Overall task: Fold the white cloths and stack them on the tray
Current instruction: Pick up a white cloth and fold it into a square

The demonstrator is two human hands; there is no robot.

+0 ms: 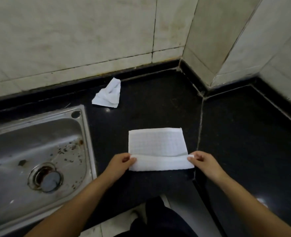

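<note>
White cloth (158, 147) | L hand (120, 164) pinches near-left corner | R hand (204, 164) pinches near-right

The sink (38, 151) is cut off left, its specks perhaps rust.

Two white cloths on black counter.
Near cloth (158, 146): flat, grid-textured, near edge turned up & folded over. Far cloth (109, 94): crumpled heap, far left by wall.
</note>
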